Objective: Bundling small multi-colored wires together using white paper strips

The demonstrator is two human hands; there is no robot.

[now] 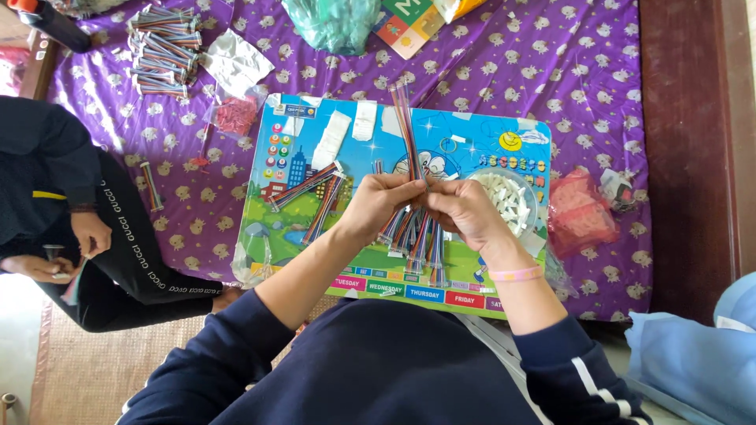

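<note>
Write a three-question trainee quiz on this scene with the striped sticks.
1. True or false: both hands, left hand and right hand, grip the same bundle of striped sticks.
2. What holds the small white pieces beside the right hand? A) a clear round bowl B) a red bag C) a black bottle
3. What colour is the band on the right wrist?

Key: 1 true; 2 A; 3 pink.
</note>
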